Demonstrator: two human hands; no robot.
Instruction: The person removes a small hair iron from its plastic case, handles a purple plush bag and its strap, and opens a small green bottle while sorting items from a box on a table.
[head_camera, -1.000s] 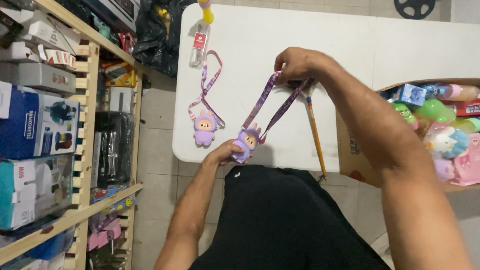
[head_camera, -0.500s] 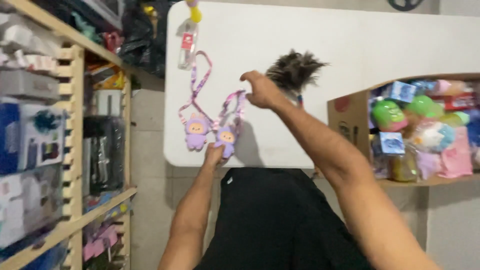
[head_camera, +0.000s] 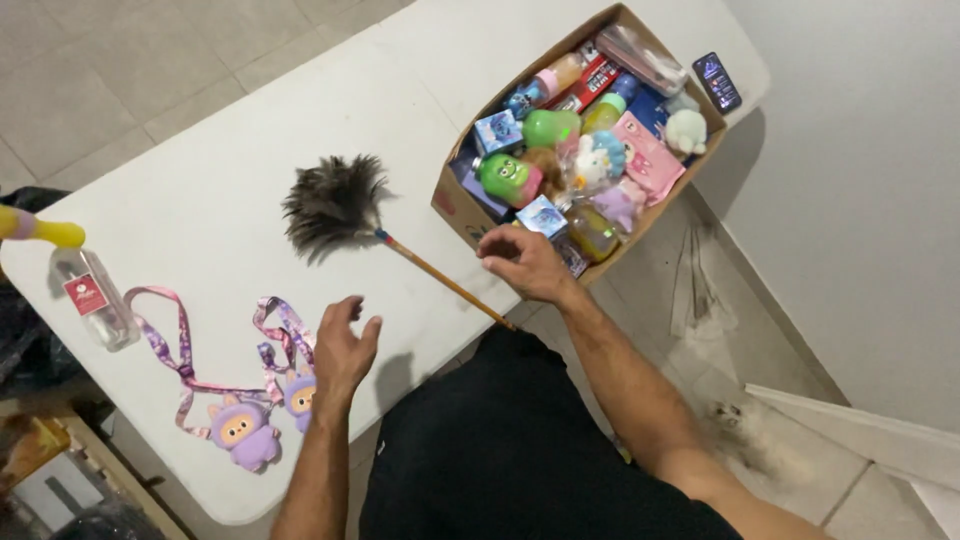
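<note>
Two small purple doll figures on pink-purple straps lie side by side near the front left of the white table (head_camera: 200, 210): one doll (head_camera: 243, 432) fully in view, the other (head_camera: 300, 394) partly behind my left wrist. My left hand (head_camera: 342, 348) hovers just right of them, fingers spread, holding nothing. My right hand (head_camera: 523, 263) hangs over the table's front edge beside a cardboard box (head_camera: 452, 207), fingers loosely curled and empty. A feather duster (head_camera: 335, 203) with a wooden stick lies between the two hands.
The box is packed with several colourful toys and small packages. A clear bottle (head_camera: 97, 297) with a red label lies at the left, a yellow object (head_camera: 45, 230) above it. A phone (head_camera: 718, 81) rests at the table's far right corner. Tiled floor lies around the table.
My left hand has let go of the second doll, which now lies by the first. My right hand released the strap and moved toward the box. The view swung right.
</note>
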